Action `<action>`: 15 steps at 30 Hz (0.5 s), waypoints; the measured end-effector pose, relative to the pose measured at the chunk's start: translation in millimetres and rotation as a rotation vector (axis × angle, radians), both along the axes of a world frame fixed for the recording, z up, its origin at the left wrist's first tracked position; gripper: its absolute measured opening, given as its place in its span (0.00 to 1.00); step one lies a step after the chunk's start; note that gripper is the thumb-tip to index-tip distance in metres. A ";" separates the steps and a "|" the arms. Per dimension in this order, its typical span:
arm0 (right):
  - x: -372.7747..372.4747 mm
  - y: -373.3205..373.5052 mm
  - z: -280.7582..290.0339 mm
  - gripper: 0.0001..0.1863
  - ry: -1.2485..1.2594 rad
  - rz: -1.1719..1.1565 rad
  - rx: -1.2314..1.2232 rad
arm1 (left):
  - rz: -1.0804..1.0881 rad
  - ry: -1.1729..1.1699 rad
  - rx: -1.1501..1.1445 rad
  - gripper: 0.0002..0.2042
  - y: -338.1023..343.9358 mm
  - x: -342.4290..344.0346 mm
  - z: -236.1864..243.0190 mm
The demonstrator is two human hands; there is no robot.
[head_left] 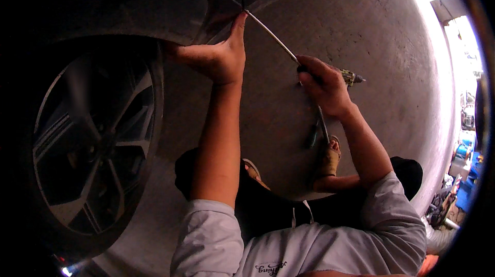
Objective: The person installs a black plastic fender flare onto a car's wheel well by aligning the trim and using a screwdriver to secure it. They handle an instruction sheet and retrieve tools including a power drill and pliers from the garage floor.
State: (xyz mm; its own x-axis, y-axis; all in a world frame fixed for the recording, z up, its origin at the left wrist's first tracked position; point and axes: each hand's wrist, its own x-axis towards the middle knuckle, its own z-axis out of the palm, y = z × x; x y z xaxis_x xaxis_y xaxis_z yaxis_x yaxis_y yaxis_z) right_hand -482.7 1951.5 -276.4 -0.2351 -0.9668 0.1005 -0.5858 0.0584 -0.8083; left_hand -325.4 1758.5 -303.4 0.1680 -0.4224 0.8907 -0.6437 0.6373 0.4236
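My right hand point(327, 86) is closed around the dark grip of a long thin metal rod point(273, 36). The rod slants up and left to the lower edge of a dark car body panel point(149, 11), where its tip meets a seam. My left hand point(219, 60) is braced under that edge, fingers stretched left towards the wheel arch and partly hidden in shadow. Its thumb points up, touching or very near the rod's tip. Below my right hand a second length of metal point(323, 122) runs down towards my foot; whether it belongs to the rod I cannot tell.
A car wheel point(98, 145) with spoked rim stands close on my left. On the concrete floor point(381, 40), beyond my right hand, lies a power drill point(352, 77). A dark teal object point(313, 135) lies near my sandalled foot point(330, 161). Assorted clutter point(459, 174) lines the bright right side.
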 end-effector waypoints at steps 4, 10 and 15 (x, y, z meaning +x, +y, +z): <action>-5.7 -4.6 13.1 0.19 -0.013 0.025 0.067 | -0.006 0.012 0.003 0.65 -0.6 0.6 -2.4; -50.9 -24.3 20.0 0.18 0.254 0.118 -0.050 | 0.014 -0.017 -0.035 0.66 -0.2 0.1 -0.4; -76.6 -46.4 43.2 0.17 0.470 0.261 -0.090 | -0.068 0.009 -0.048 0.67 -5.9 1.8 -7.0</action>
